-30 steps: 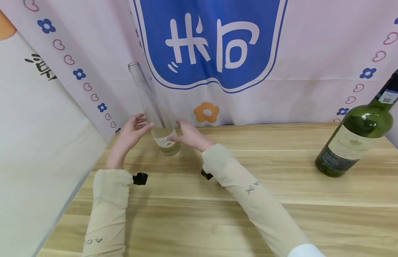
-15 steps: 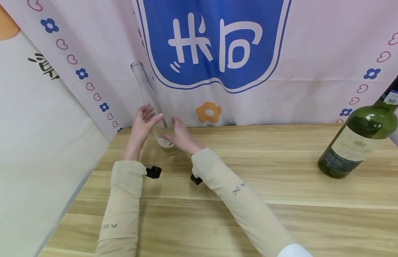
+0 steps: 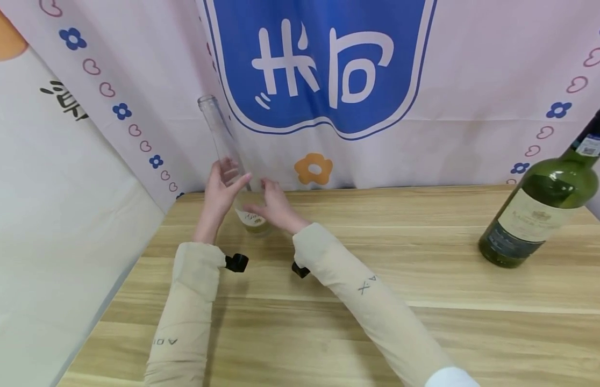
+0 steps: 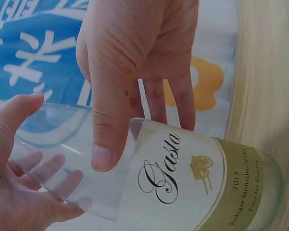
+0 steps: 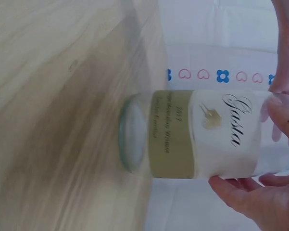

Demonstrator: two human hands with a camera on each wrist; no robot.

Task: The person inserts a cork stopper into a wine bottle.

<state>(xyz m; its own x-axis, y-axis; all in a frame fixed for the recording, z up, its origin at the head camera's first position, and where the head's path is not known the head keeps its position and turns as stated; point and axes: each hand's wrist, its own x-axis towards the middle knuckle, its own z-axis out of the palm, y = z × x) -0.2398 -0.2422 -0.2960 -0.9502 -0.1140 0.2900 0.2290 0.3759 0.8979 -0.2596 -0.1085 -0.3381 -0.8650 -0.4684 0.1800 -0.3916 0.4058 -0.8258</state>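
A tall clear glass bottle [image 3: 222, 134] stands upright near the back of the wooden table, with a white and gold "Gasta" label [image 4: 170, 168] low on its body. My left hand [image 3: 219, 191] holds its middle from the left, thumb in front; through the glass its fingers show curled behind. Lower down, by the label's upper edge, my right hand [image 3: 278, 208] grips it from the right, the thumb lying across the glass in the left wrist view. The bottle's base [image 5: 133, 132] is at the tabletop; whether it touches cannot be told.
A green wine bottle [image 3: 537, 215] with a cream and dark label stands at the table's right side. Behind the wooden table [image 3: 329, 322] hangs a pale printed curtain [image 3: 474, 80] with a blue emblem. A white sheet [image 3: 53, 226] borders the left edge.
My left hand has moved right and curled round the clear bottle. The right hand has come in against it too. The green bottle has not moved on the table.
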